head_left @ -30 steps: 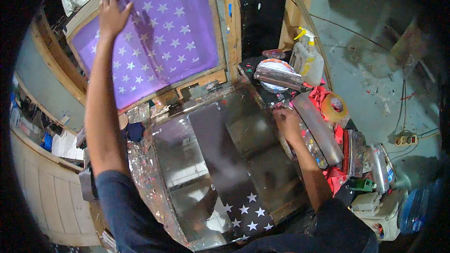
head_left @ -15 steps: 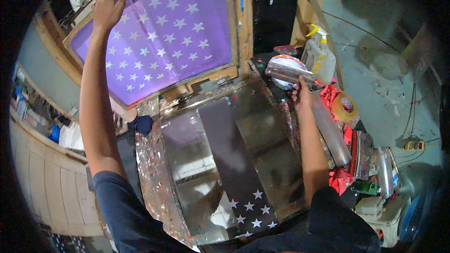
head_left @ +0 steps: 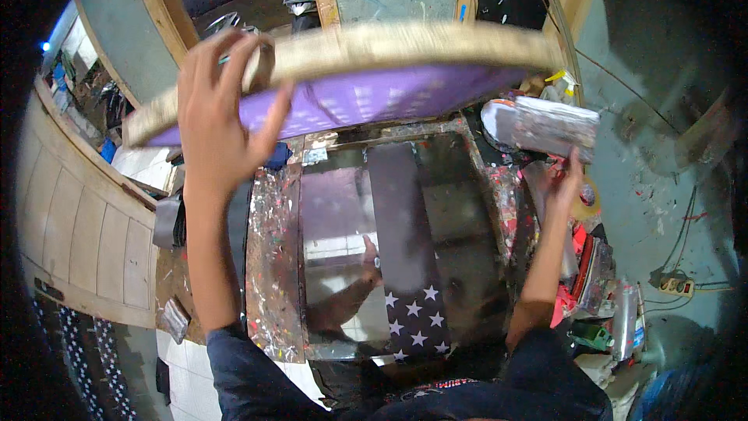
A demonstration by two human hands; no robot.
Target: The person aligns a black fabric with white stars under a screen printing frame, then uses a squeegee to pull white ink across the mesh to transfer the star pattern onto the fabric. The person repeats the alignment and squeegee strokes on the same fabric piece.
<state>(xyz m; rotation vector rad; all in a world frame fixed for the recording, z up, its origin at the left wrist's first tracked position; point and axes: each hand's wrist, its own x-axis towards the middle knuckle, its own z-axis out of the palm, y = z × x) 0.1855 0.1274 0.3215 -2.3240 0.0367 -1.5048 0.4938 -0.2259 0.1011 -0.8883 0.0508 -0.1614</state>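
My left hand (head_left: 218,113) grips the near rim of a wooden screen-printing frame (head_left: 421,45), its fingers bent over the wood. The frame is blurred and tilted, and its purple mesh (head_left: 374,101) with pale stars hangs above the board. In my right hand (head_left: 569,183) is a wide squeegee (head_left: 555,129) with whitish ink on it, held beside a round tub of white ink (head_left: 496,121). A dark fabric strip (head_left: 399,210) lies on the glossy dark board (head_left: 339,203); white stars are printed on its near end.
Paint-spattered wood (head_left: 274,265) borders the board on the left. At right lie a roll of tape (head_left: 590,199), a green bottle (head_left: 590,334) and red cloth scraps. A power strip (head_left: 676,287) rests on the floor. Star-printed strips (head_left: 113,359) hang at lower left.
The screen frame has swung down toward me from its raised, leaning position, with my left hand on it. My right hand has lifted the squeegee up and right from the ink tub.
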